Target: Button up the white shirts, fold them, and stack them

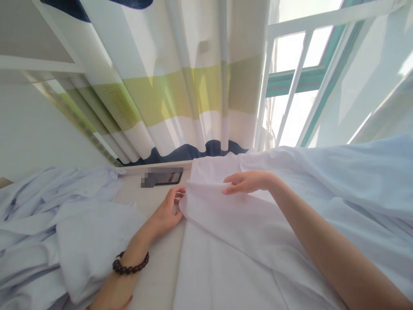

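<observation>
A white garment [226, 241], with what looks like a sleeve laid across it, spreads over the pale surface in front of me. My left hand [169, 213] is at the left edge of its fold, fingers curled and closed on the cloth there. Farther right, my right hand [247, 182] pinches the upper edge of the same fold between thumb and fingers. Its fingertips are partly hidden by the cloth. A dark beaded bracelet [130, 263] circles my left wrist.
Crumpled white cloth [80, 241] is heaped on the left. A phone-like device [167, 176], partly blurred out, lies by the back ledge. Behind it hangs a striped curtain [174, 94]. White rails [298, 69] stand before a green-framed window at the right.
</observation>
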`<state>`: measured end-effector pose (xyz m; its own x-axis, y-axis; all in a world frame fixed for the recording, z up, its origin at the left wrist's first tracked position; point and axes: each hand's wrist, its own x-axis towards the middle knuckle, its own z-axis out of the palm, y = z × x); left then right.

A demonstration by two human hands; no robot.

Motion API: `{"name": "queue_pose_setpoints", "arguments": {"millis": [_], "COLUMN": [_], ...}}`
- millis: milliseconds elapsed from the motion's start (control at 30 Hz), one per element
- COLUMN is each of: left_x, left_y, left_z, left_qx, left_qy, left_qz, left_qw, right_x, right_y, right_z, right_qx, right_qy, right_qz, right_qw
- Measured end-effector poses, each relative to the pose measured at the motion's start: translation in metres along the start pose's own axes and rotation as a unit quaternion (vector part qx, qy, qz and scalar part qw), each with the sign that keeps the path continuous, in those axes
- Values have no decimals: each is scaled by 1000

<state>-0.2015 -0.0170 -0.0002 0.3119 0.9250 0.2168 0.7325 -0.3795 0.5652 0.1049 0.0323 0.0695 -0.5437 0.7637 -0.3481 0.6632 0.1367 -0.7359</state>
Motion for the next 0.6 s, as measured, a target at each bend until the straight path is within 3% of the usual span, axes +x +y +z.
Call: {"name": "queue_pose_setpoints", "arguments": {"millis": [100, 167, 367, 600], "left_x": [-11, -15, -17, -19], "left_y": [9, 16, 27, 26], "left_z": [7, 11, 18, 18], "left_qx": [36, 62, 81, 76], "left_qy": [38, 51, 75, 60], "left_qz": [42, 74, 146, 120], "left_qw": [998, 994, 983, 988], "right_x": [13, 19, 37, 75], "right_y": [6, 9, 4, -12], "right_z": [12, 20, 31, 9], "right_qx": [178, 240, 150, 115], "right_qy": [-6, 3, 108, 181], "right_qz": [20, 44, 47, -7], "right_qw": [984, 970, 982, 977]}}
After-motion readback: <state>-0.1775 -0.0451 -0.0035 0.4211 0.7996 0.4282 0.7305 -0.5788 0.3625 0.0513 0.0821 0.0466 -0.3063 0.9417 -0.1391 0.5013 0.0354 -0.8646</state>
